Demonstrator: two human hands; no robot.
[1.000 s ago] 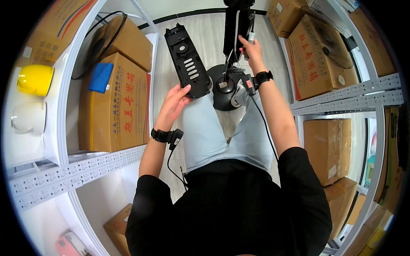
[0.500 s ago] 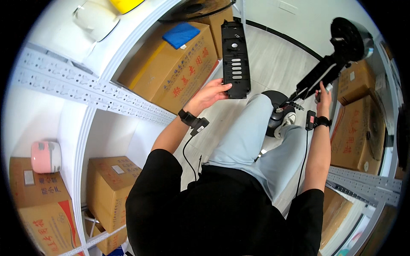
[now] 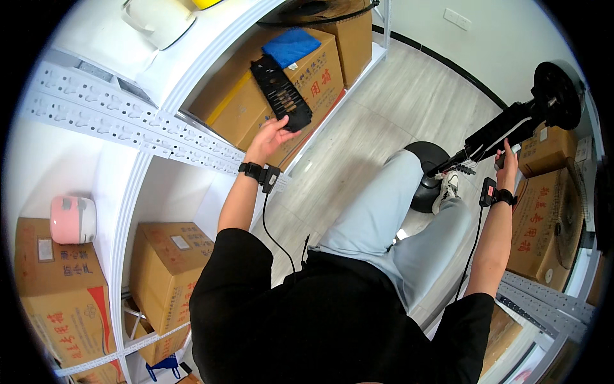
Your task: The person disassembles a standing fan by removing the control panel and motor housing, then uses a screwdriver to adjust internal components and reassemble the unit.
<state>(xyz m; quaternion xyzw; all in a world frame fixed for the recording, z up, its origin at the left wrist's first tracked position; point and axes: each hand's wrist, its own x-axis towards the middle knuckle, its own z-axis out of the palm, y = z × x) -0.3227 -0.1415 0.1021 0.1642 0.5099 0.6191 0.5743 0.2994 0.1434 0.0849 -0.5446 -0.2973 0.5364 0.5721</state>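
Observation:
My left hand [image 3: 270, 139] grips a long black plastic panel [image 3: 280, 91] by its near end, thumb on top. The panel, with a row of slots along its middle, hangs tilted in front of a cardboard box [image 3: 313, 77]. My right hand [image 3: 507, 168] is closed at the black column of a stand fan [image 3: 502, 136], with a small grey piece at its fingers that I cannot make out. The fan leans to the right, its round head [image 3: 556, 96] up and its disc base [image 3: 422, 157] on the floor by my shoe. Loose wires show along the column.
White metal shelving [image 3: 128, 109] runs along the left. It holds a pale kettle [image 3: 157, 22], a pink-and-white appliance [image 3: 72, 219] and several cartons. On the box lies a blue cloth [image 3: 291, 47]. More cartons [image 3: 540, 214] stand on the right-hand shelves. Cables hang from both wristbands.
My left hand has swung the panel leftward and tilted it, over the box with the blue cloth. The view has shifted; my right hand stays at the fan column.

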